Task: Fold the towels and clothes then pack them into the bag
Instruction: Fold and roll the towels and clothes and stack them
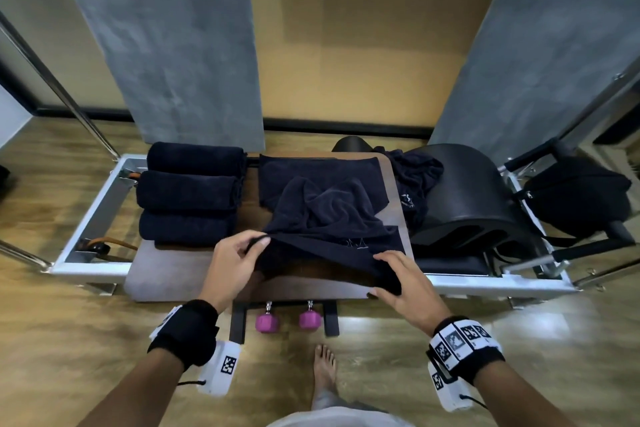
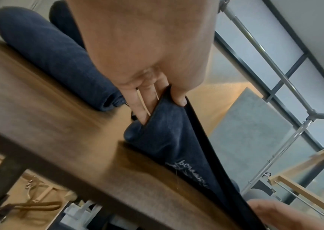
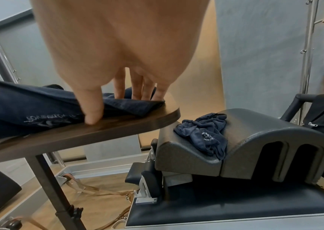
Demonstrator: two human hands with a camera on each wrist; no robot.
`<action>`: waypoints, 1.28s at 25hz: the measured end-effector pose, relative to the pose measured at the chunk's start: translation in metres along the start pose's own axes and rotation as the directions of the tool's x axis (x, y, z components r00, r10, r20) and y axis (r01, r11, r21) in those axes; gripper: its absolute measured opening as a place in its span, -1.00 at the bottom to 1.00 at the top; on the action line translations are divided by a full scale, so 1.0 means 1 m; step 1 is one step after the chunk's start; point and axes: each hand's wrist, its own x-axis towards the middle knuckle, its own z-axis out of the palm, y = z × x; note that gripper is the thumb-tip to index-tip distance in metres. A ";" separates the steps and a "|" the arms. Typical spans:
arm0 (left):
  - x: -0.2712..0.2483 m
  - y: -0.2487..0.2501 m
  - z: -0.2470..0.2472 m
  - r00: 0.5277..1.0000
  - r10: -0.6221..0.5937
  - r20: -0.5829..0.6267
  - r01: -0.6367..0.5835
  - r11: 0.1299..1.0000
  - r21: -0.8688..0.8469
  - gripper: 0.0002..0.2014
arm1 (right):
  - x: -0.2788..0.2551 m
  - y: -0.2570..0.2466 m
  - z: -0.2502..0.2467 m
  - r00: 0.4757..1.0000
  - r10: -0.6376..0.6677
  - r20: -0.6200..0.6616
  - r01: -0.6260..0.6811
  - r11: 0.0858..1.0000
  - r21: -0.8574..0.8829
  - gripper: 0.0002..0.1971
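Three rolled towels (image 1: 188, 194) done; both hands, left (image 1: 232, 264) and right (image 1: 403, 284), pinch the loose towel (image 1: 325, 219). Crumpled garment (image 1: 414, 181) and bag (image 1: 576, 198) wait.

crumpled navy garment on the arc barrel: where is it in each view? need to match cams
Head: crumpled navy garment right of centre, draped on the black arc barrel's left end.
Left wrist: not in view.
Right wrist: centre-right, on the barrel's top, logo showing.
Shared landmark: the wooden tabletop, in all three views.
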 end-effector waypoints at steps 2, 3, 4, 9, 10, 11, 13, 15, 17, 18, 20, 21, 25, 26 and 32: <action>0.012 0.013 0.001 1.000 0.011 -0.013 -0.012 0.999 -0.047 -0.90 | 0.008 0.001 -0.003 0.998 -0.007 -0.065 0.007 1.000 -0.003 -0.49; 0.019 0.018 0.002 1.000 0.008 -0.019 -0.009 0.997 -0.074 -0.89 | 0.013 0.002 -0.004 0.996 -0.020 -0.083 0.019 1.000 -0.020 -0.52; 0.027 0.023 0.003 0.999 -0.001 -0.032 -0.002 0.994 -0.105 -0.89 | 0.018 0.003 -0.005 0.995 -0.032 -0.094 0.028 0.999 -0.040 -0.57; 0.068 0.035 0.012 0.987 -0.025 -0.159 0.002 0.990 -0.142 -0.89 | 0.052 0.001 -0.020 0.979 0.030 -0.201 -0.036 0.999 -0.026 -0.77; 0.077 0.036 0.014 0.978 -0.027 -0.205 -0.001 0.991 -0.134 -0.89 | 0.064 0.001 -0.028 0.971 0.018 -0.240 -0.014 1.000 0.016 -0.78; 0.088 0.039 0.016 0.967 -0.024 -0.255 -0.007 0.993 -0.121 -0.89 | 0.080 0.001 -0.039 0.956 -0.001 -0.293 0.017 0.998 0.053 -0.78; 0.111 0.044 0.024 0.942 -0.011 -0.334 -0.006 0.999 -0.051 -0.88 | 0.120 0.001 -0.062 0.923 -0.028 -0.384 0.065 0.994 0.083 -0.75; 0.136 0.048 0.035 0.915 -0.026 -0.403 0.051 0.997 0.051 -0.84 | 0.162 0.002 -0.082 0.908 -0.028 -0.419 0.076 0.992 0.098 -0.69; 0.161 0.050 0.045 0.879 -0.087 -0.469 0.147 0.985 0.094 -0.81 | 0.199 0.005 -0.093 0.901 0.008 -0.433 0.052 0.991 0.125 -0.72; 0.175 0.050 0.050 0.862 -0.127 -0.491 0.194 0.977 0.088 -0.80 | 0.218 0.009 -0.096 0.903 0.027 -0.430 0.038 0.989 0.141 -0.77; 0.200 0.044 0.058 0.839 -0.194 -0.509 0.267 0.961 0.075 -0.80 | 0.251 0.020 -0.095 0.921 0.071 -0.382 -0.011 0.988 0.157 -0.87; 0.210 0.040 0.062 0.835 -0.207 -0.510 0.289 0.954 0.085 -0.80 | 0.265 0.026 -0.091 0.933 0.101 -0.346 -0.051 0.987 0.151 -0.90; 0.231 0.021 0.074 0.839 -0.266 -0.475 0.382 0.910 0.164 -0.79 | 0.291 0.048 -0.067 0.937 0.247 -0.248 -0.232 0.969 0.089 -0.92; 0.234 0.016 0.076 0.839 -0.282 -0.465 0.401 0.899 0.178 -0.80 | 0.294 0.052 -0.062 0.928 0.279 -0.247 -0.265 0.960 0.090 -0.92; 0.239 0.005 0.081 0.825 -0.301 -0.478 0.437 0.877 0.201 -0.77 | 0.301 0.053 -0.052 0.906 0.337 -0.256 -0.338 0.940 0.041 -0.94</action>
